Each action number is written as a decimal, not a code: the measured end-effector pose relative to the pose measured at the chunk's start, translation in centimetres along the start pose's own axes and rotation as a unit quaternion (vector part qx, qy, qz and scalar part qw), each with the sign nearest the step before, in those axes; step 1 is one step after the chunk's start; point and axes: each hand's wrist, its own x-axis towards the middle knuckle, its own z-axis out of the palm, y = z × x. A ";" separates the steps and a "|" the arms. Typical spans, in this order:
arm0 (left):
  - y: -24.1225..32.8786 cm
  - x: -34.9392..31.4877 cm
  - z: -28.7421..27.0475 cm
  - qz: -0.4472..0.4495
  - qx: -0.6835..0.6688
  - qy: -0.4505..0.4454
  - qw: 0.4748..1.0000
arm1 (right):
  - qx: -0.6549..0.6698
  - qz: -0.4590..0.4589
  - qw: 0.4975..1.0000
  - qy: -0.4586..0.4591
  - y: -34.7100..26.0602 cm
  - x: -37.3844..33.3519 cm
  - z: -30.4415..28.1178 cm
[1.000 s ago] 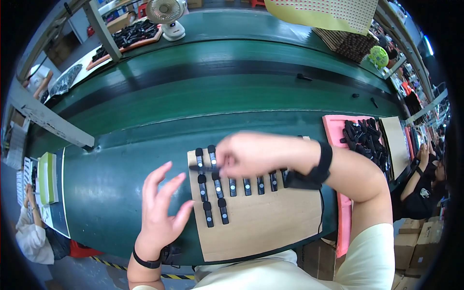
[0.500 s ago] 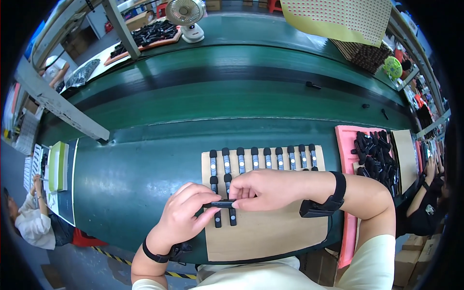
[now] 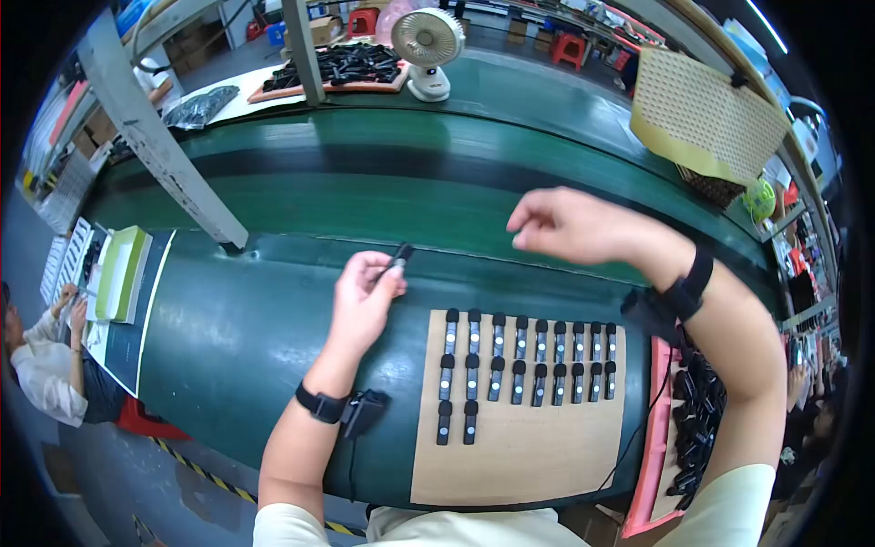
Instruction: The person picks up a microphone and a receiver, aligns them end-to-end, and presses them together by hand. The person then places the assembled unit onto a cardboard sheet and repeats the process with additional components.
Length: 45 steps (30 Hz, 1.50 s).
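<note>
— What's in your hands?

— My left hand (image 3: 363,294) pinches a small black clip-shaped part (image 3: 398,256) at its fingertips, held over the green tabletop (image 3: 237,337), just short of the conveyor belt (image 3: 383,205). My right hand (image 3: 565,223) has nothing in it, fingers loosely curled, raised above the belt.

— And the other parts?

— They lie in rows on the brown cardboard sheet (image 3: 529,451) in front of me. More sit loose in the pink tray (image 3: 652,456) at my right.
</note>
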 end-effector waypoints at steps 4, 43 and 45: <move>-2.2 0.4 2.1 -0.010 -0.011 -0.095 0.995 | -0.198 -0.012 0.979 0.039 2.1 4.5 -4.8; -2.8 -0.4 1.7 0.081 0.233 -0.180 0.952 | -0.266 0.076 0.933 0.228 13.1 40.2 -3.1; -2.6 -0.6 1.6 0.071 0.225 -0.194 0.952 | -0.261 0.094 0.936 0.218 12.9 41.1 -2.8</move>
